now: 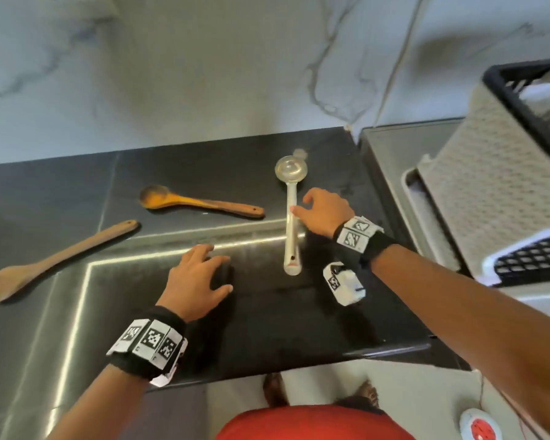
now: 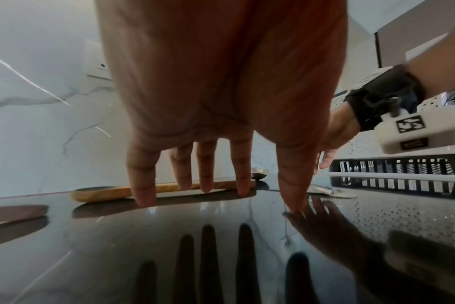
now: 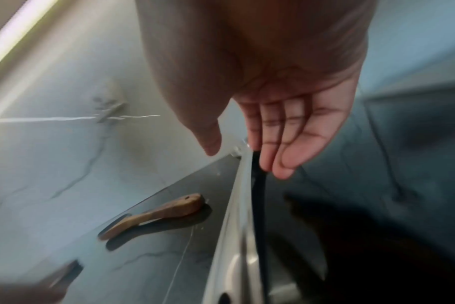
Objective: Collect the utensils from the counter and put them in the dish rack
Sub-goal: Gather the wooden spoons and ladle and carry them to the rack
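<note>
My left hand (image 1: 197, 281) sits lower centre, fingers (image 2: 143, 185) straight and spread. My right hand (image 1: 326, 212), centre right, reaches forward, fingers (image 3: 286, 144) loosely extended, holding nothing.

Long-handled steel ladle (image 1: 290, 214), flat on the dark surface (image 1: 172, 173), handle at the right-hand fingers (image 1: 299, 212). Round-bowled wooden spoon (image 1: 191, 201) just left of them; flat wooden spatula (image 1: 58, 258) farther left. White-and-black perforated dish rack (image 1: 496, 198) stands right.

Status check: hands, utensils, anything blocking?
Left hand open, fingers spread over counter. Right hand open, reaching at steel ladle, not gripped. Wooden spoon and wooden spatula still on counter. Dish rack path unobstructed.
</note>
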`<state>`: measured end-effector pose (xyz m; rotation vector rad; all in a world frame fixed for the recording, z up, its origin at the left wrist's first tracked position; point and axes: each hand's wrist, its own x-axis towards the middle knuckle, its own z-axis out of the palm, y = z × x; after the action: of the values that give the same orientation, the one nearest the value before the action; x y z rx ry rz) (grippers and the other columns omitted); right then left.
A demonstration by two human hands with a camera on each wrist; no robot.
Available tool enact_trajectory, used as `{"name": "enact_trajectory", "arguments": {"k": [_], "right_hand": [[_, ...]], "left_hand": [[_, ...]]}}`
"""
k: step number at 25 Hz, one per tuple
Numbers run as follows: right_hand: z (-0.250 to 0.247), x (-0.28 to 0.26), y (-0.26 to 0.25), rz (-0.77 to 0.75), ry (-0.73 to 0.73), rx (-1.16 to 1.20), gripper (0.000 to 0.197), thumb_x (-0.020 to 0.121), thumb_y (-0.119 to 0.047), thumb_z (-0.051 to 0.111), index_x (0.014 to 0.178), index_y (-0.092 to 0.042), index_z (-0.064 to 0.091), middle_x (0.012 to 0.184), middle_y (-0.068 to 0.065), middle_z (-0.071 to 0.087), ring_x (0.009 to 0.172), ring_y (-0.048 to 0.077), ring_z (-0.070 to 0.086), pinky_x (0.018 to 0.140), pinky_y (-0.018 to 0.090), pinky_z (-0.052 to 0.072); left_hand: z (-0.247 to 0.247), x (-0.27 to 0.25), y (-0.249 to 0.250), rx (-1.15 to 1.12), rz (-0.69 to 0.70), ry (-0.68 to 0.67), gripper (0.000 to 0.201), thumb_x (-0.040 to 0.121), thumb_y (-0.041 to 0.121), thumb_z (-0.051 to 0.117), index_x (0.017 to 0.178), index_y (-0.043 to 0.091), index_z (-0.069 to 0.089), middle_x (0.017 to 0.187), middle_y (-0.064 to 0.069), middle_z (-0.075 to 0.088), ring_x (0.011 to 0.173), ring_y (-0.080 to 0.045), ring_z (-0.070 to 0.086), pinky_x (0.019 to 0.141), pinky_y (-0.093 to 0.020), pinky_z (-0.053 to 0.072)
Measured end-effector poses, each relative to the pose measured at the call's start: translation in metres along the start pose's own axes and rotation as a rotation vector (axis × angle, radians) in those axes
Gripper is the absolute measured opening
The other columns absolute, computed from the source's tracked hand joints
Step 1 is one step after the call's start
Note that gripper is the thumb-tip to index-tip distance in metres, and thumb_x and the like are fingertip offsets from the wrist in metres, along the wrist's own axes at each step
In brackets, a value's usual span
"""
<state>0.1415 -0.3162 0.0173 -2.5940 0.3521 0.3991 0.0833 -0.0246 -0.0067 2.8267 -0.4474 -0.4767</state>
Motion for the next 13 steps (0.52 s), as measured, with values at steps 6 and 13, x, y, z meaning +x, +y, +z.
{"name": "enact_trajectory", "arguments": {"k": [6, 13], "right_hand": [[0.042, 0.053, -0.018, 0.17, -0.02, 0.052, 0.048, 0.085, -0.038, 0.065, 0.121, -0.008, 0.052, 0.117, 0.014, 0.065, 0.105, 0.039, 0.065, 0.086, 0.04, 0.053], [0.016, 0.06, -0.042, -0.1, 0.045, 0.25, 0.014, 0.094, -0.024, 0.05, 0.103, -0.019, 0.058, 0.09, 0.004, 0.062, 0.082, 0.024, 0.06, 0.069, 0.034, 0.045]], "left_hand": [[0.012, -0.015, -0.034, -0.019, -0.084, -0.124, 0.078, 0.082, 0.051, 0.071, 0.15, 0.038, 0.035, 0.164, -0.002, 0.02, 0.151, -0.026, 0.018, 0.117, -0.053, 0.029], [0.018, -0.011, -0.031, -0.12, -0.131, -0.095, 0.077, 0.08, 0.043, 0.076, 0.148, 0.035, 0.04, 0.164, -0.001, 0.02, 0.153, -0.025, 0.014, 0.121, -0.058, 0.018]]}}
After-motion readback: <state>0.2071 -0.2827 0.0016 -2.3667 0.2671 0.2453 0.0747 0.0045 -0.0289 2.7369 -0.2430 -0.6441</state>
